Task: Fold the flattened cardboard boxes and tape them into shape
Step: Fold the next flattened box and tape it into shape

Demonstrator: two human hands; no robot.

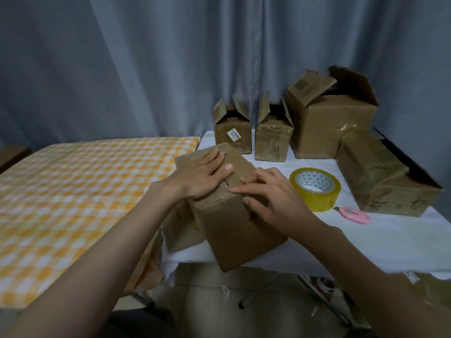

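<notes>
At the centre of the frame the box (234,215) is standing on the white table (390,240), and both hands are pressing its top flaps shut. The left hand (202,176) is lying flat with straight fingers; the right hand (266,193) is holding the seam with loosely bent fingers, grasping nothing. The folding step is probably ending. Next, the tape (316,189), lying just right of the box, is needed. The seam itself is staying hidden under the palms.
</notes>
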